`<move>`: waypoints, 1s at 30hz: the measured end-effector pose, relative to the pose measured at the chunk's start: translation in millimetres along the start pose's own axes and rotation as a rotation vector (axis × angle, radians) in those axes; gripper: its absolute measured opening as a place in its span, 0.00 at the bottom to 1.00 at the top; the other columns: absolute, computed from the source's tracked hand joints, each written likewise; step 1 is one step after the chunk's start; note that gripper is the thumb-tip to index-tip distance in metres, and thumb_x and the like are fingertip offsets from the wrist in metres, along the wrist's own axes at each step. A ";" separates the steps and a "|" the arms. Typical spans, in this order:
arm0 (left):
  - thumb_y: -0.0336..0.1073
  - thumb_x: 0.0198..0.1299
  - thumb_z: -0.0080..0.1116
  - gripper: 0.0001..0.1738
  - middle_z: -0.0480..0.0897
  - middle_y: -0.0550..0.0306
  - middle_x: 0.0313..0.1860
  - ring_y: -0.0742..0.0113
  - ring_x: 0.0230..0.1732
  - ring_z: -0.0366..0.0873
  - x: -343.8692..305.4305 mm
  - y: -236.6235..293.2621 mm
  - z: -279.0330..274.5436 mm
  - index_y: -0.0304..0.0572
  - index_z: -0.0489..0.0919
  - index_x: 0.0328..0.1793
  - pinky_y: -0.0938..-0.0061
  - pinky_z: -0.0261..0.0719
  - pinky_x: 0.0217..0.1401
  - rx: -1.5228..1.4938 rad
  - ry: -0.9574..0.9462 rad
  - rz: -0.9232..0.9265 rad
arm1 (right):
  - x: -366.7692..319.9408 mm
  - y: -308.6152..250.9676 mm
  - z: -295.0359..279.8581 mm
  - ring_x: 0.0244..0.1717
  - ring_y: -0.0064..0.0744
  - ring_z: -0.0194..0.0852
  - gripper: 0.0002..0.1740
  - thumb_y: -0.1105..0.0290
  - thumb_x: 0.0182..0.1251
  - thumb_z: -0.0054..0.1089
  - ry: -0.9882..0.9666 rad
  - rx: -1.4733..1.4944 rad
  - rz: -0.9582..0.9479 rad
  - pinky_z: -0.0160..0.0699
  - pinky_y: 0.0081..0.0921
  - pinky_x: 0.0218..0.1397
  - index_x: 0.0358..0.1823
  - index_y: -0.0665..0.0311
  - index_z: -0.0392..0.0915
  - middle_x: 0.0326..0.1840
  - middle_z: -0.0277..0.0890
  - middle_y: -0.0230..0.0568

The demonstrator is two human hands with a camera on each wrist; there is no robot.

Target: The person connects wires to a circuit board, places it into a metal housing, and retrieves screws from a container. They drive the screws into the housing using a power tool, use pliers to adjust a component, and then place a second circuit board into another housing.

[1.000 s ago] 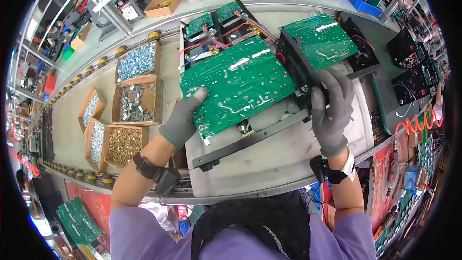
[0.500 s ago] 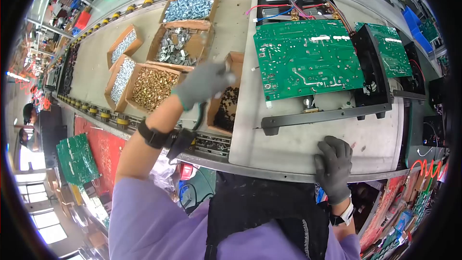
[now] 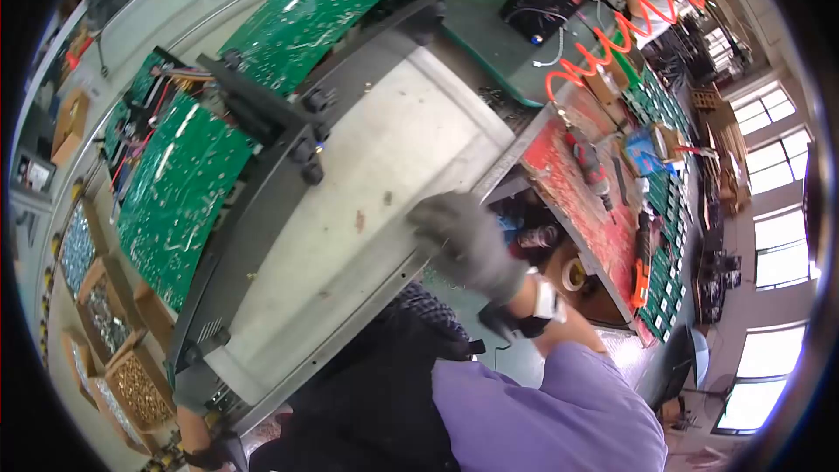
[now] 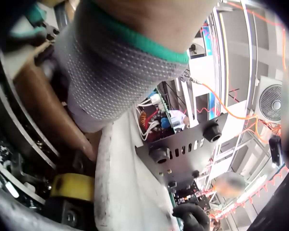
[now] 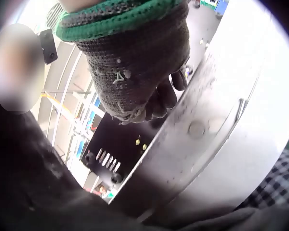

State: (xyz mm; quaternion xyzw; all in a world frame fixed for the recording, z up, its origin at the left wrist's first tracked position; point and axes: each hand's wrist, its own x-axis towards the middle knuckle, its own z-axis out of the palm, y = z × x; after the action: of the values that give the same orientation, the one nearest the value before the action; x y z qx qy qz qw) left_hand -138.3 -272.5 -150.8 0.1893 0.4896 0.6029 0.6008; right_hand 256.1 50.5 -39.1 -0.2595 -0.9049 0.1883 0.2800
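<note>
My gloved left hand (image 3: 194, 389) is low at the left in the head view, just past the chassis end. In the left wrist view its fingers dip into a cardboard box (image 4: 41, 98) and are hidden, so I cannot tell what they hold. The gloved right hand (image 3: 468, 240) hovers by the front edge of the white board (image 3: 411, 127), fingers loosely curled around nothing. Across that board lies a black metal chassis (image 3: 240, 227) carrying a large green circuit board (image 3: 183, 197). A second green circuit board (image 3: 297, 22) lies beyond the black upright plate.
Cardboard boxes of brass-coloured hardware (image 3: 140, 389) and metal clips (image 3: 107, 319) stand at the left. To the right, a red bench (image 3: 581, 210) holds a power screwdriver (image 3: 590, 166) on a coiled orange hose (image 3: 629, 44). A yellow roller (image 4: 72, 186) borders the line.
Both hands have left the chassis and circuit board. My left hand went left to the small cardboard box, the right to the front edge. The head view has swung right.
</note>
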 end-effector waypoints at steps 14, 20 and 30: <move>0.31 0.57 0.61 0.08 0.84 0.48 0.29 0.62 0.25 0.82 -22.9 22.6 17.1 0.37 0.84 0.41 0.68 0.75 0.27 1.579 0.411 0.438 | -119.5 240.0 -231.7 0.53 0.52 0.68 0.29 0.69 0.55 0.55 -0.646 -1.098 -0.231 0.71 0.46 0.58 0.61 0.39 0.75 0.59 0.69 0.54; 0.25 0.54 0.59 0.07 0.80 0.57 0.25 0.74 0.24 0.74 -26.4 62.2 100.1 0.37 0.81 0.39 0.73 0.74 0.30 0.982 0.904 -0.123 | -102.4 286.7 -233.4 0.61 0.57 0.63 0.16 0.67 0.57 0.54 -0.631 -1.137 -0.431 0.64 0.57 0.66 0.49 0.52 0.73 0.58 0.66 0.49; 0.22 0.51 0.62 0.11 0.84 0.50 0.36 0.61 0.35 0.84 -21.0 18.1 169.3 0.41 0.85 0.41 0.71 0.80 0.38 1.340 0.628 0.357 | -8.5 98.8 -136.3 0.41 0.58 0.67 0.24 0.65 0.46 0.64 -0.462 -0.644 -0.277 0.68 0.50 0.47 0.44 0.66 0.69 0.36 0.68 0.51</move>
State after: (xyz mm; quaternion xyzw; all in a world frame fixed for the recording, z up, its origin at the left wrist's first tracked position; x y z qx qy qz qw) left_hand -5.5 -226.6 -52.4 0.4096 0.8609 0.2902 0.0832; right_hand 380.4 150.7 14.6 -0.1605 -0.9829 -0.0902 -0.0030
